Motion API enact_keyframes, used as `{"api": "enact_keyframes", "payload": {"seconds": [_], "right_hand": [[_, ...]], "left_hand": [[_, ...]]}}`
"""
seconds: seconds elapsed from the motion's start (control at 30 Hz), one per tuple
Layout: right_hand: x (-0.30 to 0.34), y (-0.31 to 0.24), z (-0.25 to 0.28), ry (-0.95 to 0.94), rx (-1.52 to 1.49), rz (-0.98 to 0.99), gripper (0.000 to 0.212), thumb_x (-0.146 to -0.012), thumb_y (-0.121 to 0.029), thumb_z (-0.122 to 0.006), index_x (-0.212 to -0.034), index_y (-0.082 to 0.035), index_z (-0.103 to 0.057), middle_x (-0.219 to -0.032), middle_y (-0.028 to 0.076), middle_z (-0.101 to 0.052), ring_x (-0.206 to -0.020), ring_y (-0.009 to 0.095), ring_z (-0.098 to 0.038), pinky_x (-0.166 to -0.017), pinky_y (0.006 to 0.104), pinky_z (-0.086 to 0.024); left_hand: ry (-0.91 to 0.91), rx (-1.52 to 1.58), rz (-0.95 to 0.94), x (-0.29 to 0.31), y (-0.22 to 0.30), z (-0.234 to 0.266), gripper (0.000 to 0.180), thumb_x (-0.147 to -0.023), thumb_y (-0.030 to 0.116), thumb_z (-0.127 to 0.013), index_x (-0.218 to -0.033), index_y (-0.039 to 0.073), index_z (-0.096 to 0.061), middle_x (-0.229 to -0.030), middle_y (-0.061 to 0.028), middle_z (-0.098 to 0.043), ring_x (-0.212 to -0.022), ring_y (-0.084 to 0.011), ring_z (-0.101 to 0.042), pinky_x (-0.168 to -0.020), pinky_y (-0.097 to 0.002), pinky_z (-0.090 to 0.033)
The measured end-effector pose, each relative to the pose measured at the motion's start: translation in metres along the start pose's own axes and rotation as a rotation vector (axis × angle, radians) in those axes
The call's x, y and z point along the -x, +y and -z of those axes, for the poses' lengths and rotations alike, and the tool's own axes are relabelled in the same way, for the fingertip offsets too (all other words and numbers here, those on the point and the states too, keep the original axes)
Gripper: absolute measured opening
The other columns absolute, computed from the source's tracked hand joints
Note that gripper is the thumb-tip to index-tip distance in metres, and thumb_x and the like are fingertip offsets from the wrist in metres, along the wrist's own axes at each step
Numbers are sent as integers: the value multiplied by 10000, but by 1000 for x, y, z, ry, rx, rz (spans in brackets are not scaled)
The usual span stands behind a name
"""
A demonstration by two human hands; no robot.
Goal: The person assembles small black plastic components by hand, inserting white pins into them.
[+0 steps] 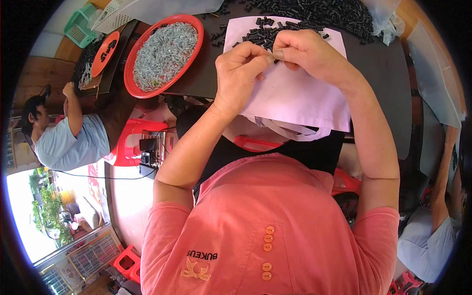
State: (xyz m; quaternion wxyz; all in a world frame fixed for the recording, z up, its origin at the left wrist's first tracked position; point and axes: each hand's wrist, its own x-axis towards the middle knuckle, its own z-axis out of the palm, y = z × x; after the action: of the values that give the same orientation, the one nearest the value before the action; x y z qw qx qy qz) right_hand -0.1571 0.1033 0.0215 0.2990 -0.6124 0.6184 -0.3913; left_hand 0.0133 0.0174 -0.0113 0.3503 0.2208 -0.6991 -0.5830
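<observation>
Over a pale pink cloth bag [290,101] spread at the table's near edge, my two hands meet fingertip to fingertip. My left hand [240,73] pinches with thumb and forefinger. Against it, my right hand [307,53] is closed in a pinch too. A bit of a small black part [277,61] shows between the fingertips; the fingers cover most of it, so its full shape is hidden. Just beyond my hands, a loose heap of short black tube-like parts [260,35] lies on the bag's far end.
Left of my hands stands a red round tray [129,73] full of small clear pieces. A larger pile of black parts [314,11] covers the dark table's [381,93] far side, near a clear plastic bag [391,27]. Co-workers sit at left [73,132] and right [430,241].
</observation>
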Motion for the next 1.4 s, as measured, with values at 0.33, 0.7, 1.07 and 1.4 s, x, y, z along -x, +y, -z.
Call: {"api": "enact_keyframes", "payload": {"seconds": [0.33, 0.7, 1.07, 1.4], "right_hand": [[-1, 0, -7, 129, 244, 175, 100, -829, -112, -585, -798, -17, -595, -649, 104, -575, -607, 224, -541, -574, 355, -419], [-1, -3, -12, 154, 325, 157, 162, -824, -175, -582, -793, -19, -608, -730, 155, -640, -724, 335, -621, -660, 426, -463], [0, -6, -9, 130, 234, 104, 125, -799, -136, -601, -802, -12, -622, -706, 153, -635, -671, 308, -616, -646, 409, -465], [2, 3, -10, 108, 15, 85, 51, -811, -59, -604, -803, -19, -574, -587, -17, -477, -560, 65, -411, -515, 263, -343]], "left_hand": [[23, -12, 60, 0, 1, -3, 74, -805, 66, -670, -808, -7, -684, -703, -14, -633, -589, -63, -539, -524, -206, -395], [37, 51, 77, 0, 1, -1, 82, -805, 36, -653, -855, -21, -686, -719, -26, -637, -592, -72, -538, -547, -221, -432], [-7, -49, -15, 1, -6, -1, 108, -840, 68, -646, -860, -34, -671, -720, -34, -634, -595, -73, -537, -552, -219, -440], [39, -39, 17, 2, -3, -4, 118, -855, 70, -633, -889, -37, -670, -746, -35, -641, -616, -70, -546, -561, -217, -448]]}}
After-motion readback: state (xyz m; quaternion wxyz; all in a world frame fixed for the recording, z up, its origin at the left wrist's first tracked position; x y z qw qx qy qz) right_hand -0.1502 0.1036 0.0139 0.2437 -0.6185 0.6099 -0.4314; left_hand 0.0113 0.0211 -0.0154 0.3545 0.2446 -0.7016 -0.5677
